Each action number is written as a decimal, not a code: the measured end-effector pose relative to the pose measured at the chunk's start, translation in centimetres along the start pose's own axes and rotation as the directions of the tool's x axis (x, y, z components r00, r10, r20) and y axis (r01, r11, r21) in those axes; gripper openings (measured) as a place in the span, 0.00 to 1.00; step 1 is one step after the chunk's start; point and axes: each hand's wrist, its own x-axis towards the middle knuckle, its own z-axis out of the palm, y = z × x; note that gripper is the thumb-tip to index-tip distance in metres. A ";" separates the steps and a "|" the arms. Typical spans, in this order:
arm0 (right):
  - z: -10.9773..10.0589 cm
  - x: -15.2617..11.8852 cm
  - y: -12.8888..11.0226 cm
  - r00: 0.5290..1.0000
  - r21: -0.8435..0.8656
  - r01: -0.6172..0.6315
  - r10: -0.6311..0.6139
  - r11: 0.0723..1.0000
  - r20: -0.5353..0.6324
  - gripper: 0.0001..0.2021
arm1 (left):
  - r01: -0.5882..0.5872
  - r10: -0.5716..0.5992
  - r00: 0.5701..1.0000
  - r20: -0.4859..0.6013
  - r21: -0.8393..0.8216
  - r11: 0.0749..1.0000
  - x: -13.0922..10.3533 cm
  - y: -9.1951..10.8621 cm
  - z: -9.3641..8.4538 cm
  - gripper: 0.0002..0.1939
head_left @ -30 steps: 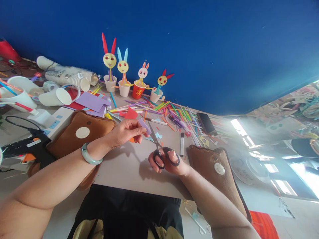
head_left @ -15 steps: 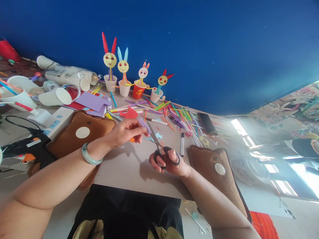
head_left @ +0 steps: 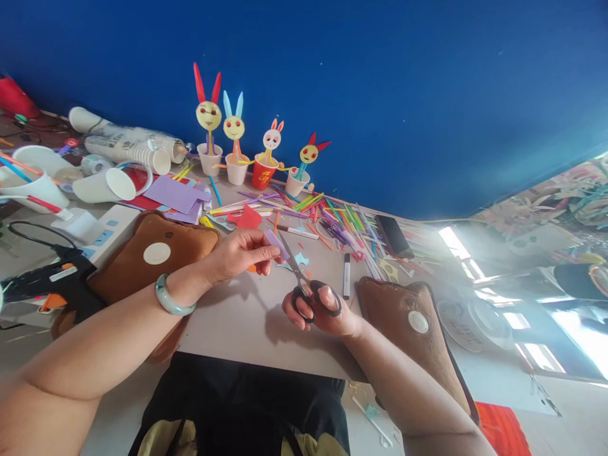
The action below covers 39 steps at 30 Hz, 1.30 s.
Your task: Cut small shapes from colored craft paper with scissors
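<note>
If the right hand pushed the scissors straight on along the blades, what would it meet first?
Probably the purple paper strip pinched in the left hand: the scissors in the right hand point up-left at it, blade tips already beside it.

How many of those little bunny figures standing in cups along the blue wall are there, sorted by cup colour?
Bunnies in white cups: 3 —
Bunny in red cup: 1 —
Total: 4

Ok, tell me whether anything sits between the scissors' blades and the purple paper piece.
Nothing visible does. The left hand pinches the purple paper piece above the table, and the scissors in the right hand reach it directly at its edge.
</note>
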 end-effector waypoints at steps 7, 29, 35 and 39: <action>0.0 0.0 0.0 1.000 0.015 -0.010 0.010 1.000 0.003 0.30 | 0.039 -0.039 0.999 0.010 0.014 0.999 -0.2 0.2 0.2 0.16; 0.0 0.0 0.4 1.000 0.050 -0.014 0.015 0.999 -0.009 0.30 | 0.022 -0.022 0.999 0.032 0.010 1.000 -0.3 0.2 0.2 0.14; 0.0 0.0 0.4 1.000 0.054 -0.022 0.022 0.998 0.003 0.30 | 0.022 -0.023 0.999 0.045 0.018 1.000 -0.3 0.3 0.4 0.15; 0.1 -0.1 0.2 1.000 0.073 -0.017 0.017 0.997 0.010 0.29 | 0.021 -0.022 0.999 0.039 0.011 1.000 -0.3 0.3 0.4 0.15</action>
